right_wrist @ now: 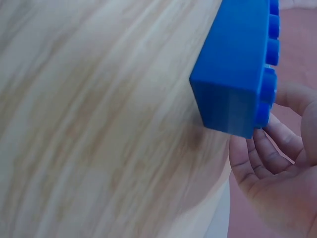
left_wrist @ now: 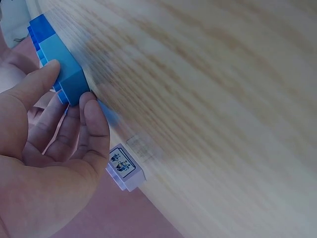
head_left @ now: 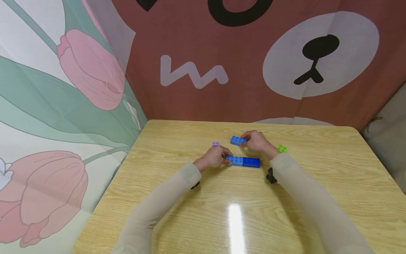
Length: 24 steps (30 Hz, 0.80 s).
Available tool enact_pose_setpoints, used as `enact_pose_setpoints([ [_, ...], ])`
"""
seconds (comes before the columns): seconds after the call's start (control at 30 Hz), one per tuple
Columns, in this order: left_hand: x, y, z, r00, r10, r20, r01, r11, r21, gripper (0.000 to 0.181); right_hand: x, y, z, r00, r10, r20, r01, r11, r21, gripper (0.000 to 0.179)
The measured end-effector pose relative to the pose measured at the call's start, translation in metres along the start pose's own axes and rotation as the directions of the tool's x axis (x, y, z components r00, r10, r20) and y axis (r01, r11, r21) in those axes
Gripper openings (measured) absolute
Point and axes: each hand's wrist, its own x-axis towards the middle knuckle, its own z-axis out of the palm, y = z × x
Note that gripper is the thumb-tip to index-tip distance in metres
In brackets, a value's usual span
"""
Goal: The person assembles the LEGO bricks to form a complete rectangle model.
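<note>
My left hand (head_left: pixel 213 157) grips the left end of a light blue toy brick (head_left: pixel 235 160), thumb on one side and fingers on the other. End to end with it on the right sits a dark blue brick (head_left: pixel 252 162), studs up. Farther back, my right hand (head_left: pixel 256 141) pinches the right end of another blue brick (head_left: pixel 236 140). The right wrist view has the dark blue brick (right_wrist: pixel 228 59) large in front of the right hand (right_wrist: pixel 277 163), hiding its fingertips. In the left wrist view the thumb (left_wrist: pixel 42 82) presses the light blue brick's side.
Just behind the left hand stands a small purple brick (head_left: pixel 215 144); the left wrist view shows a printed picture on its side. A small green brick (head_left: pixel 282 149) lies right of the right hand. The wooden table (head_left: pixel 196 218) meets printed curtains (head_left: pixel 196 102) at its back and left.
</note>
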Motion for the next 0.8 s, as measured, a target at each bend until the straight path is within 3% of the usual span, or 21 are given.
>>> enact_pose_setpoints([
  [0.8,-0.002,0.002,-0.002,0.999,-0.038,0.02,0.039,0.996,-0.078,0.031,-0.023,0.001,-0.018,0.996,-0.083,-0.027,0.083,0.997,0.004,0.036],
])
